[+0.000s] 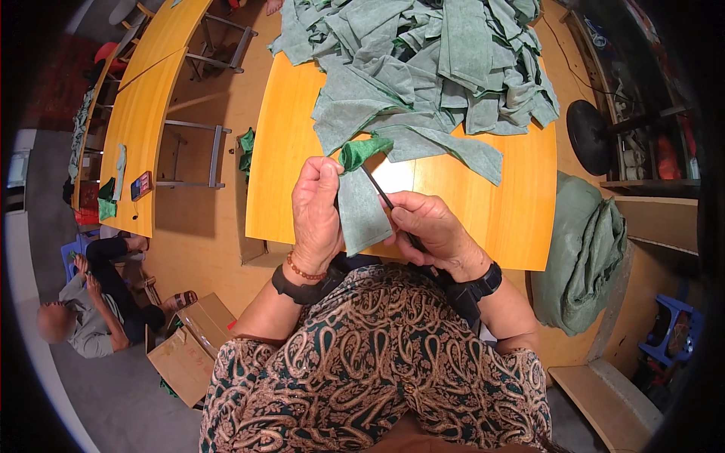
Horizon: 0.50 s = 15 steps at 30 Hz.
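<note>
Above the near edge of the table, my left hand (317,198) pinches the upper part of a grey-green cloth piece (362,215). Its top end is folded over, showing a brighter green side (362,153). My right hand (433,232) is closed round a thin dark rod (377,187) that slants up to the green fold. Whether the rod's tip goes inside the fold I cannot tell. Fingers of the right hand also lie by the cloth's lower right corner. Just beyond my hands, a loose cloth strip (453,153) lies on the wooden table (291,143).
A large heap of similar cloth pieces (423,68) covers the table's far part. At right stand a green fabric bundle (578,257) and a black round object (587,127). Leftward are another long table (140,113), a cardboard box (192,343) and a seated person (102,302).
</note>
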{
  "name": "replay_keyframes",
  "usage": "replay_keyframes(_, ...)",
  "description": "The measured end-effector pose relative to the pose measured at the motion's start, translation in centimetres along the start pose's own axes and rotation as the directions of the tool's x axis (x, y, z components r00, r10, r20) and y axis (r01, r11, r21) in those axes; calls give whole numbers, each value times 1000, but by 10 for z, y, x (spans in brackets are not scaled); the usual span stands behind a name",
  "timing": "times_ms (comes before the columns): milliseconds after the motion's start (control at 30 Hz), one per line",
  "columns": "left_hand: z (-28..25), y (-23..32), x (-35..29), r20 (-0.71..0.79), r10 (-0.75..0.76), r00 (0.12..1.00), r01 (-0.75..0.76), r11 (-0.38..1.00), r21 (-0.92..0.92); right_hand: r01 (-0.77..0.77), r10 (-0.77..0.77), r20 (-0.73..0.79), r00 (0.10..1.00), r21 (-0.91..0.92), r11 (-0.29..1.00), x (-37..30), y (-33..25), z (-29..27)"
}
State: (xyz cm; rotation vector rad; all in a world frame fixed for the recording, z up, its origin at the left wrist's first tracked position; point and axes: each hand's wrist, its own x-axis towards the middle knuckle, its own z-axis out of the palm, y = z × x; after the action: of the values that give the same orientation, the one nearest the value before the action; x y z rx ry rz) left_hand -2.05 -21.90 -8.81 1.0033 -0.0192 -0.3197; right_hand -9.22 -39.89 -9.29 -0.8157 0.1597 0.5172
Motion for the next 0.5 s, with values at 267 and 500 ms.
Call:
replay_keyframes(267,-5,-3,12,0,-33,999,33,993,-114,-71,69,-27,997,-75,995,-24,2,-5)
replay_keyframes(500,-7,-10,11,13,90,996,-91,995,47,-118,110,-82,990,-92,989,-26,2,-4)
